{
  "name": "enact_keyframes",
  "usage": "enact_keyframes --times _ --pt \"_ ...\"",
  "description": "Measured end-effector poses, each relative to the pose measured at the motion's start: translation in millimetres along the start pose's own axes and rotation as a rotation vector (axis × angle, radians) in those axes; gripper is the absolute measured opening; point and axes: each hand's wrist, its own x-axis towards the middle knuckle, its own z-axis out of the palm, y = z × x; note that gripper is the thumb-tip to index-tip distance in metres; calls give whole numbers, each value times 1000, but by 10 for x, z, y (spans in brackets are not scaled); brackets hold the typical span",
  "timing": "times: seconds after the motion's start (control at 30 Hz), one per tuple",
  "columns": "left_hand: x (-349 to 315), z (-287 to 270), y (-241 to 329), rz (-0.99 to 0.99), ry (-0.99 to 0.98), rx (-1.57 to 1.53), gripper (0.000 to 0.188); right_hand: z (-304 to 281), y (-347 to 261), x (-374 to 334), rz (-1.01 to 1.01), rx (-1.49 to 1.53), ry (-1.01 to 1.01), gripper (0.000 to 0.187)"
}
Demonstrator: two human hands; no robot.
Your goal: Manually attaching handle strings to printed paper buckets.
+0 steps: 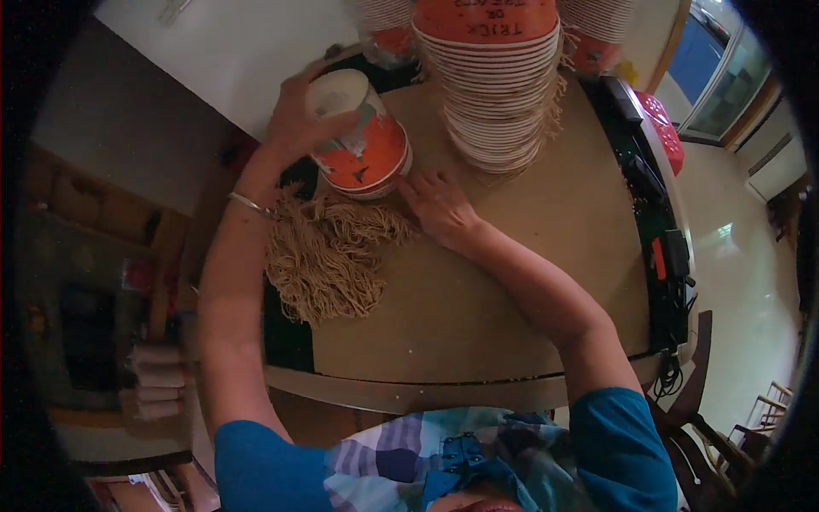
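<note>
At the far left of the table, an orange paper bucket stands with its white rim down. Above it sits a white round container with patchy green and white sides. My left hand is closed around the container, thumb across its near side and fingers on its far left. My right hand lies on the table beside the bucket, fingers loosely stretched, the foremost ones at its rim. Close below the bucket is a heap of tan twisted cords, its strands spread toward me.
A tall stack of nested orange buckets with white rims stands at the far middle, cords hanging along its right side. More stacks are behind it. Black devices and cables line the right table edge, near a red plastic item.
</note>
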Motion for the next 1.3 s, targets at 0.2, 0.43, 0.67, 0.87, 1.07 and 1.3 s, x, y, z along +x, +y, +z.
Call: enact_keyframes --times 0.2,0.43,0.67,0.87,1.07,1.3 --pt "206 -725 -101 -61 99 97 93 -16 -29 42 -22 33 62 50" --pt "-211 -1762 144 -289 250 -457 79 -84 -89 30 24 70 -1 47" --pt "-977 -1690 594 -264 263 -838 76 -50 -119 -160 149 144 2 42" --pt "-1545 -1311 707 -352 226 -1113 71 -662 -400 -337 266 180 -38 41" --pt "-1879 -936 747 -344 172 -1147 71 -1069 -444 -592 323 271 114 37" --pt "-2144 -741 968 -296 138 -1162 72 -1359 -548 -757 446 439 83 34"
